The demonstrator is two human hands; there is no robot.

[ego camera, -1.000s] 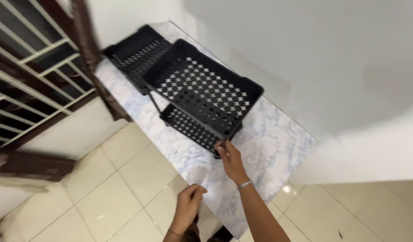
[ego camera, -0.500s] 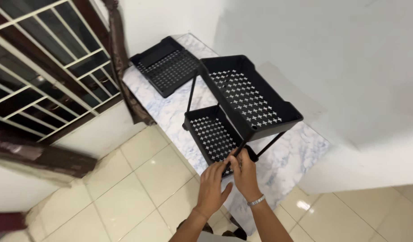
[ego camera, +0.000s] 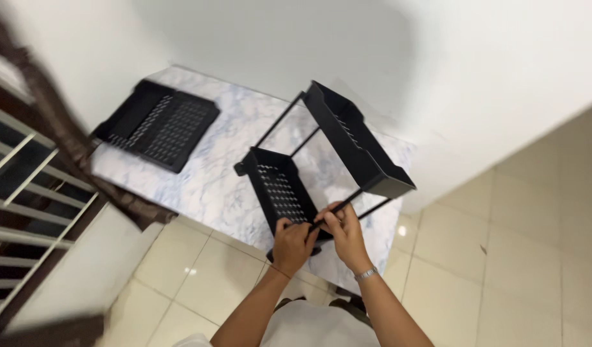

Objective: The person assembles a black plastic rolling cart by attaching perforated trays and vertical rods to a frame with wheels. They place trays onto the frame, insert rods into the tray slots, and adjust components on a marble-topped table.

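- The fingers of the left hand (ego camera: pixel 293 243) are curled around the near rim of the lower tray (ego camera: pixel 280 196), and those of the right hand (ego camera: pixel 344 232) are pinched on the bottom end of a thin black rod (ego camera: pixel 338 205); both are grasping, neither is released.
- The rack (ego camera: pixel 322 160) stands on the marble-patterned tabletop (ego camera: pixel 212 186), directly ahead of the fingertips, with its near corner at the table's front edge.
- Judged from the picture, two trays are already joined by upright rods: the lower tray just beyond the left fingers and an upper tray (ego camera: pixel 357 144) up and to the right of the right fingers.
- The rod under the right fingers appears not fully seated at the near corner; that joint seems to be what is left here.
- A third tray (ego camera: pixel 158 125) lies flat, unattached, well apart to the far left of the fingers.
- The rack is matte black plastic, its tray floors perforated in a regular pattern, and it is tilted rather than level.
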